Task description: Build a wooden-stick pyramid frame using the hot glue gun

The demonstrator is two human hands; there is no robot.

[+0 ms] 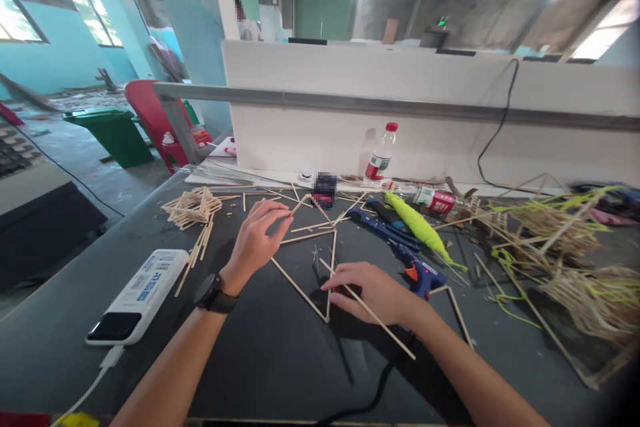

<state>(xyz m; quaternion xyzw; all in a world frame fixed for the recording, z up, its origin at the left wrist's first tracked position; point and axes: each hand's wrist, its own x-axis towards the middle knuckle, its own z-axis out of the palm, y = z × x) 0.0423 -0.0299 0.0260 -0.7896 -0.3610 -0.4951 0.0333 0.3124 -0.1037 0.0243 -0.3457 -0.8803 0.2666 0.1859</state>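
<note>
My left hand [257,237], with a dark watch on its wrist, pinches thumb and forefinger at the end of a thin wooden stick belonging to an angular stick frame [300,288]. The frame lies on the dark tabletop, its corners joined, and part of its left side is hidden by my left hand. A loose wooden stick [383,325] slants through the fingers of my right hand [367,290], which are closed round it beside the frame's right side. A blue glue gun [423,271] with an orange trigger lies just past my right hand.
A stick pile [193,205] and a white power bank [140,297] are on the left. Neon-yellow cord [417,223], bottles [383,157] and tangled sticks [565,233] occupy the back and right. A black cable [383,387] crosses the front. A white partition [310,133] stands behind.
</note>
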